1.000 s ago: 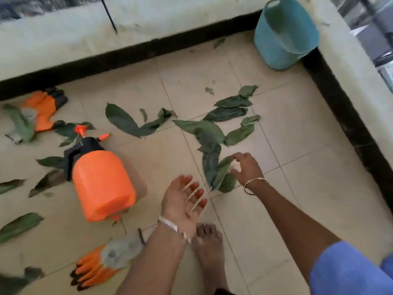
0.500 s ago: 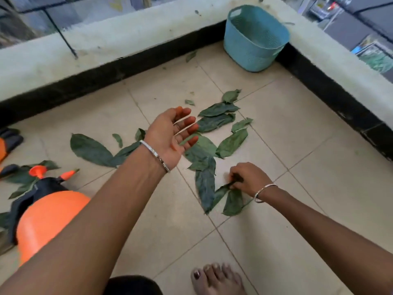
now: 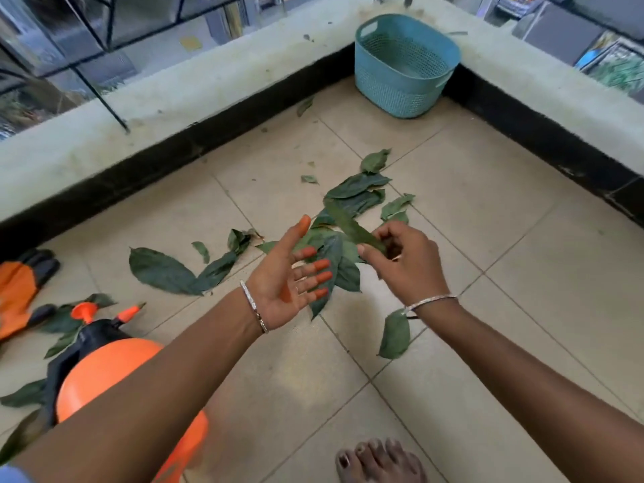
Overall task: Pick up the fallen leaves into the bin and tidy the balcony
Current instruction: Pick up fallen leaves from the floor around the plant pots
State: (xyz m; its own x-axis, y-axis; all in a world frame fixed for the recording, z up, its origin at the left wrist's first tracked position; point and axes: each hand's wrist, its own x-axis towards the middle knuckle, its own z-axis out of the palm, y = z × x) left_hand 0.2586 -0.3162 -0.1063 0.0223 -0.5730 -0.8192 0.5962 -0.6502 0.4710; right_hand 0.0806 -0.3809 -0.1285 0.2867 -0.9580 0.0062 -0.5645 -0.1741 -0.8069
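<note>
Looking for writing, we find no readable brand or label. Our right hand (image 3: 406, 261) pinches one long leaf (image 3: 352, 226) between thumb and fingers, lifted above the floor, while our left hand (image 3: 291, 280) lies open, palm up and empty, just beside it. More leaves (image 3: 355, 195) lie scattered on the beige floor tiles (image 3: 488, 210). Well apart, a teal bin (image 3: 404, 64) stands in the balcony corner against the ledge (image 3: 209, 88). An orange sprayer (image 3: 111, 364) and orange gloves (image 3: 17, 291) lie left.
</note>
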